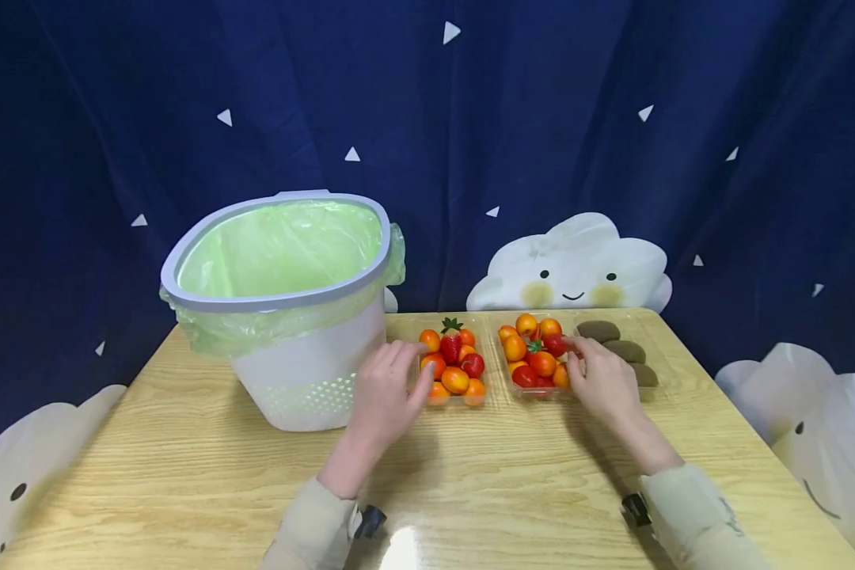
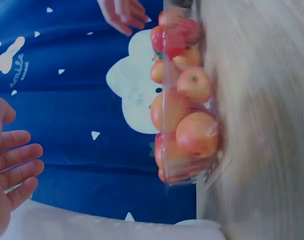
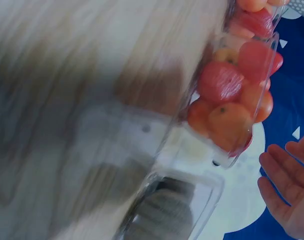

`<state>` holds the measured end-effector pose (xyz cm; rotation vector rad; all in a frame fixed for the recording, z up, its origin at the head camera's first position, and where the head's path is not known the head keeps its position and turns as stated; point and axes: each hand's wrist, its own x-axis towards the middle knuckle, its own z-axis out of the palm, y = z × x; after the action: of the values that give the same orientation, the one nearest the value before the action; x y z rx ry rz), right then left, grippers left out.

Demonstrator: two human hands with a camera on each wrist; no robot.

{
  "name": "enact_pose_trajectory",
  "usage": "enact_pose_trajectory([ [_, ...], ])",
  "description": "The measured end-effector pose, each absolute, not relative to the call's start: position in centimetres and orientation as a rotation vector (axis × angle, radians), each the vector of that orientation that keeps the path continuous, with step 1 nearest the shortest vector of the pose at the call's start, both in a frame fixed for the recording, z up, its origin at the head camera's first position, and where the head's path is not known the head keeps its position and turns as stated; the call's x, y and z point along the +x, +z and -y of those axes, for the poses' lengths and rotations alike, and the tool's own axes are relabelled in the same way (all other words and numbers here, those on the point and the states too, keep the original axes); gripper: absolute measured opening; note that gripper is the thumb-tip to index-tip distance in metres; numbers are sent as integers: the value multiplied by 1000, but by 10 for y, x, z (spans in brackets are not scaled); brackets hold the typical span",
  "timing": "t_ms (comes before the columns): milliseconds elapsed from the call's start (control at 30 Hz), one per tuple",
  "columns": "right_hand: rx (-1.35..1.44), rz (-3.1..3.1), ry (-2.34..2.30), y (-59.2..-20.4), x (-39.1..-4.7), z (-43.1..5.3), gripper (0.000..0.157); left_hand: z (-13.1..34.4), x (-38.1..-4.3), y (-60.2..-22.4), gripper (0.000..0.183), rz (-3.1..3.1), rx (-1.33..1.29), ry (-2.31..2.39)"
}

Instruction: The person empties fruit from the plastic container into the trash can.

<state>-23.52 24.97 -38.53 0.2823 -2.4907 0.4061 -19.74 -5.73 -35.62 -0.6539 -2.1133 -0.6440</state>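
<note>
My left hand [image 1: 385,392] hovers at the left side of a clear plastic box [image 1: 486,378] of small orange fruits [image 1: 456,380] with a strawberry [image 1: 450,347] on top. In the left wrist view its fingers [image 2: 19,159] are spread and hold nothing. My right hand [image 1: 604,381] is over the right edge of a second clear box [image 1: 507,372], its fingertips close to red and orange fruits [image 1: 541,362]. From the head view I cannot tell whether they touch. The right wrist view shows this hand's fingers [image 3: 281,175] extended, with nothing in them.
A white bin [image 1: 306,380] with a grey rim and green liner bag [image 1: 278,245] stands on the left of the wooden table [image 1: 484,491]. Beside the right hand, a clear box holds three brown kiwis [image 1: 623,351]. A dark blue curtain [image 1: 427,158] hangs behind.
</note>
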Motion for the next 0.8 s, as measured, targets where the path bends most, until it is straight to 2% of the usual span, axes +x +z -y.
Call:
enact_pose_trajectory([
  [433, 193, 2428, 473, -390, -236, -290, 21, 83, -184, -335, 18, 1958, -539, -804],
  [800, 175, 2435, 380, -390, -232, -308, 21, 111, -172, -312, 17, 1791, -437, -714],
])
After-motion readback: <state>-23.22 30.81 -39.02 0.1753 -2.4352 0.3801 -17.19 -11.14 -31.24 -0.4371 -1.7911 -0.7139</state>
